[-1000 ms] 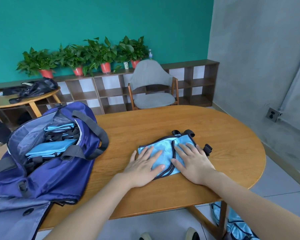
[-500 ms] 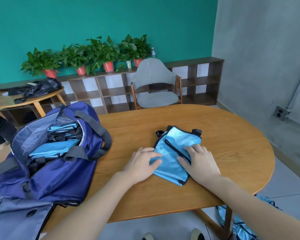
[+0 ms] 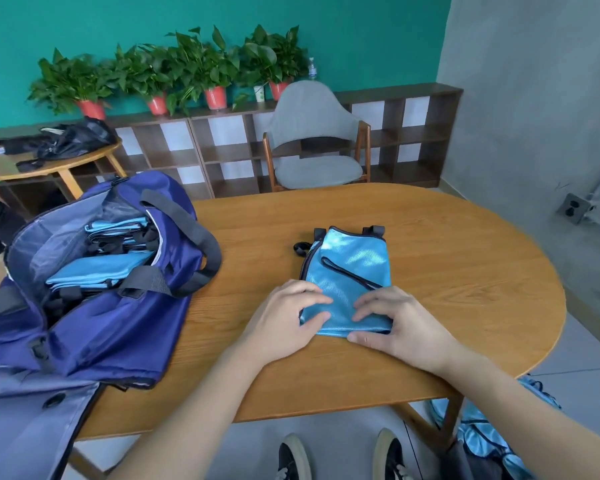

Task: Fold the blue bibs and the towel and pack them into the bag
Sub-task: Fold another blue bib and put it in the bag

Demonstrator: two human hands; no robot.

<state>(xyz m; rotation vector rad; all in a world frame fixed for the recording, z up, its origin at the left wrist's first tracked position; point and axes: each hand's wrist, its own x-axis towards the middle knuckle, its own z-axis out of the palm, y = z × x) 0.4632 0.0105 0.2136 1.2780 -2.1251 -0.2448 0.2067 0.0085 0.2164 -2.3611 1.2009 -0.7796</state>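
Note:
A folded light-blue bib (image 3: 352, 268) with black trim and straps lies on the wooden table (image 3: 465, 271), its long side pointing away from me. My left hand (image 3: 284, 318) grips its near left corner, thumb under the edge. My right hand (image 3: 395, 327) holds its near right edge, fingers on top and thumb along the fold. The dark blue bag (image 3: 118, 306) stands unzipped on the table's left end. Several folded blue bibs (image 3: 97, 268) are stacked inside it.
More blue fabric (image 3: 478, 427) lies in a heap on the floor under the table's right side. A grey chair (image 3: 314, 140) stands behind the table by low shelves with potted plants (image 3: 174, 71). A second round table (image 3: 49, 168) with a black bag is at the far left.
The bib has been turned from lying crosswise to lengthwise and pulled into a narrower fold. Both hands went from pressing flat on it to gripping its near edge.

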